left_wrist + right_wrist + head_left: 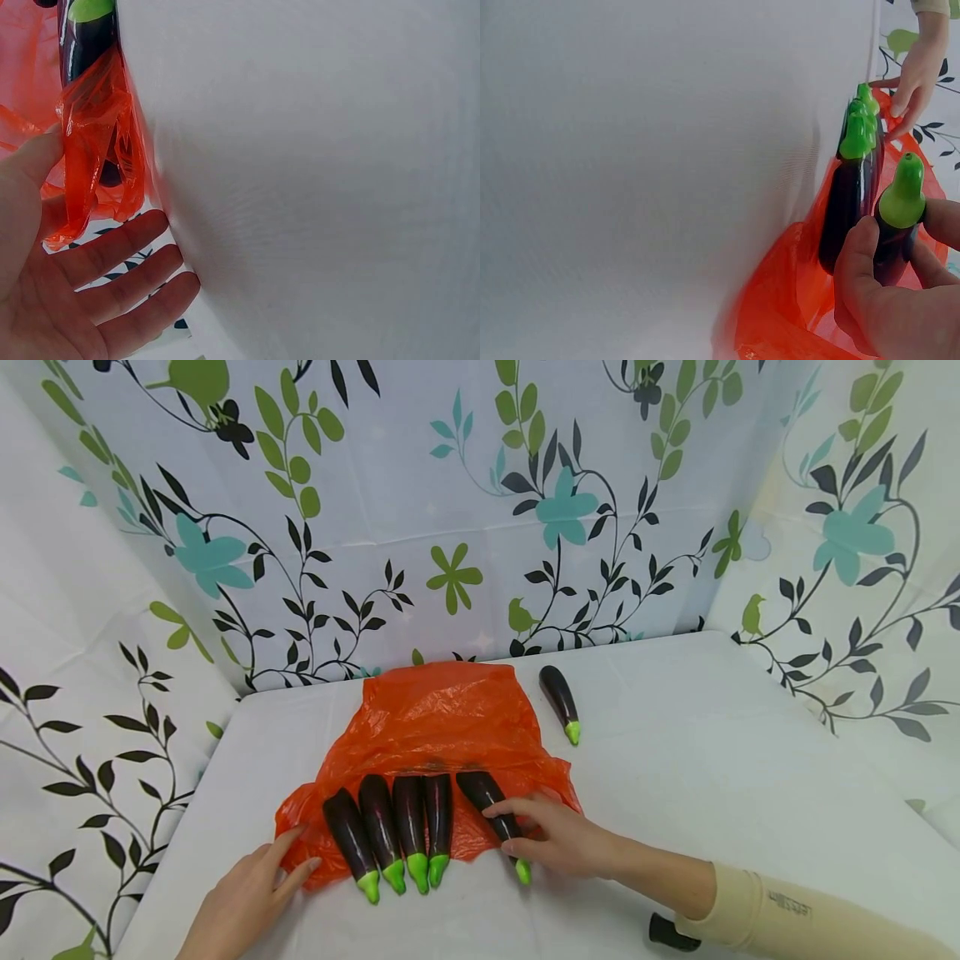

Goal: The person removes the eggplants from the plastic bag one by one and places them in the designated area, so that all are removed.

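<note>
A red-orange plastic bag (pixel 450 718) lies spread on the white table, with several dark purple eggplants (pixel 408 818) side by side on its near part, green stem ends toward me. My right hand (pixel 555 839) grips one more eggplant (pixel 480 789), right of that row, thumb and fingers around it near the stem; the right wrist view shows its green cap (pixel 902 195) between them. At the bag's left edge, my left hand (pixel 243 893) pinches a loose fold (pixel 82 180) of the plastic between thumb and index finger. Its other fingers stretch out straight.
A single eggplant (pixel 558 693) lies off the bag at the back right. Near the right sleeve sits a small black object (pixel 675 933), partly hidden. Leaf-patterned cloth (pixel 465 510) hangs behind the table (pixel 712 760) and along both sides.
</note>
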{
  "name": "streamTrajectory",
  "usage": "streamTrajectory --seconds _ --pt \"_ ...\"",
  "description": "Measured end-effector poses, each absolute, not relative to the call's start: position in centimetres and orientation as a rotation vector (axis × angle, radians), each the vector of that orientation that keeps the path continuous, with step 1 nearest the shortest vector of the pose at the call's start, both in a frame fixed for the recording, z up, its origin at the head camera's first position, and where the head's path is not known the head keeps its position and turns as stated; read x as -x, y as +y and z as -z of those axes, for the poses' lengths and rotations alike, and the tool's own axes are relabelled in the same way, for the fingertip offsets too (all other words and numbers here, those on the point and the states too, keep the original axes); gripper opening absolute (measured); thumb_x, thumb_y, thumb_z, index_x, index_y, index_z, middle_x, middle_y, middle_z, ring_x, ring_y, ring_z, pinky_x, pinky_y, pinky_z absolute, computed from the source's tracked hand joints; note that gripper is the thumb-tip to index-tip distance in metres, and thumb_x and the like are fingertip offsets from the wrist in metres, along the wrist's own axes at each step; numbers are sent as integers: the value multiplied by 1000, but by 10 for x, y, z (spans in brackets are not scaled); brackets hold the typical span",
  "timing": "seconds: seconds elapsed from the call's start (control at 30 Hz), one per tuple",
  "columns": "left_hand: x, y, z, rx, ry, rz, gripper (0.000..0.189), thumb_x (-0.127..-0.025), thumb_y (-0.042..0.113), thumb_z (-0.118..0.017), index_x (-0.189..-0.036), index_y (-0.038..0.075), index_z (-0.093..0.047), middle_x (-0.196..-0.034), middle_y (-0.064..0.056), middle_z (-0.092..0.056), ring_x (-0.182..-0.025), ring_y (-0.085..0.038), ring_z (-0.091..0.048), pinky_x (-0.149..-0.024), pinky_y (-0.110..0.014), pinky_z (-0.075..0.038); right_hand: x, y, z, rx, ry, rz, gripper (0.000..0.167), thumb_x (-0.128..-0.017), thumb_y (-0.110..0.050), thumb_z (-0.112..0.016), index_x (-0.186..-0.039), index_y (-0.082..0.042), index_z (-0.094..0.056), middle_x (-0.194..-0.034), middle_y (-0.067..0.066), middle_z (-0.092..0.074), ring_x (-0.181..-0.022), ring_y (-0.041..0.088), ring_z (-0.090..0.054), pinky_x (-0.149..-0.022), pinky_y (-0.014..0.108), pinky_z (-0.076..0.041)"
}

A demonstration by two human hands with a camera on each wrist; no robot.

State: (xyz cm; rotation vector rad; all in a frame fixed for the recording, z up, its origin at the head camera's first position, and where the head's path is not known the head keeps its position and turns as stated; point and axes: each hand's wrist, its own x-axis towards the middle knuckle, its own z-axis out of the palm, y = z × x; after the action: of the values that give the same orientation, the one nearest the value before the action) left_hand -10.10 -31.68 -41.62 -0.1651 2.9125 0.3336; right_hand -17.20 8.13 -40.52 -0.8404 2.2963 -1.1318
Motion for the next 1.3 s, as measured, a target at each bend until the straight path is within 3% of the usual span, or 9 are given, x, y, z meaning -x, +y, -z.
streamTrajectory --seconds 0.4,0.7,1.0,1.2,1.3 --pt "101 -317 417 162 2913 -341 81 -91 63 -54 -140 -1 -47 -115 -25 -62 -99 -42 -60 -82 -62 -51 161 88 391 930 2247 1154 38 -93 -28 -68 -130 -33 -61 -110 -4 -52 -103 15 -49 -80 24 -52" --pt "102 -317 417 173 2898 -340 84 -90 65 -53 -141 -1 -46 -117 -27 -60 -102 -45 -59 -83 -64 -50 148 97 376 1038 2170 1122 37 -93 -30 -68 -128 -37 -61 -114 -5 -50 -101 8 -52 -81 21 -54" --pt "101 -316 416 171 2892 -337 83 -90 64 -54 -141 -1 -46 -114 -24 -62 -99 -42 -60 -82 -64 -51 139 102 353 1114 2200 1192 37 -95 -32 -66 -129 -42 -57 -122 -3 -50 -105 10 -54 -84 23 -55" --pt "101 -316 416 167 2891 -335 84 -90 64 -53 -141 -2 -45 -112 -23 -62 -97 -39 -60 -82 -63 -51 142 109 332 1167 2258 1304 35 -96 -32 -64 -131 -32 -59 -128 4 -48 -98 14 -61 -80 27 -57" --pt "101 -317 416 168 2890 -337 84 -90 65 -53 -141 -2 -45 -112 -22 -62 -95 -37 -61 -81 -63 -51 147 113 325 1188 2326 1366 35 -96 -28 -64 -130 -26 -59 -130 4 -48 -102 17 -60 -83 30 -57"
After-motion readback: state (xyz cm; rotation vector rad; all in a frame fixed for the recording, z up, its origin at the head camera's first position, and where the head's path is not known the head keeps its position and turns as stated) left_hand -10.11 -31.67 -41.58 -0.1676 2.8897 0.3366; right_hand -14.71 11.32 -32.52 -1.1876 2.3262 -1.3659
